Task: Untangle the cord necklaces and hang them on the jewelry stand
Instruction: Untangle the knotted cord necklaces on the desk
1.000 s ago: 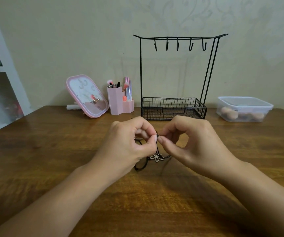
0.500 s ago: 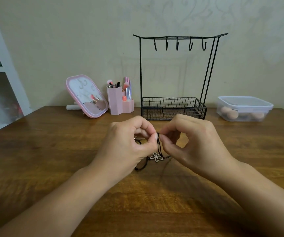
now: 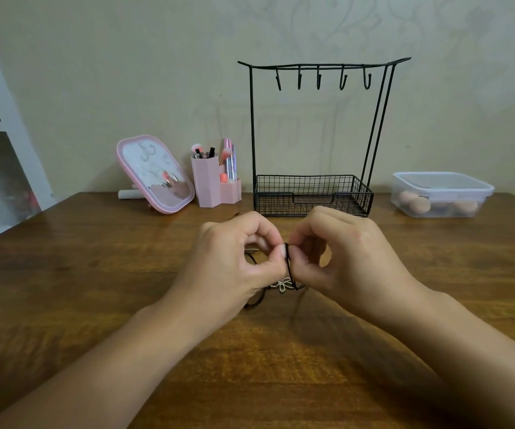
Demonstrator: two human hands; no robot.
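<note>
Both forearms were extended over the brown worktop [image 3: 64, 274] and the two hands were brought together at its middle, knuckles raised and turned toward the wall. The left hand [image 3: 228, 261] was curled, its thumb and forefinger pinched on the black cord necklaces [image 3: 287, 261]; the right hand [image 3: 346, 255] was curled likewise, the same short upright stretch of cord being nipped between its fingers [image 3: 295, 253], so that the fingertips of both hands nearly touched. Below them the rest of the tangle was left lying on the worktop, with a small pale flower pendant [image 3: 282, 285] seen just under the hands. The jewelry stand [image 3: 321, 193] stood behind, near the wall, its hooks bare. Compared with half a second before, the pinched cord had been drawn slightly more upright, and the hands were otherwise held as they had been
</note>
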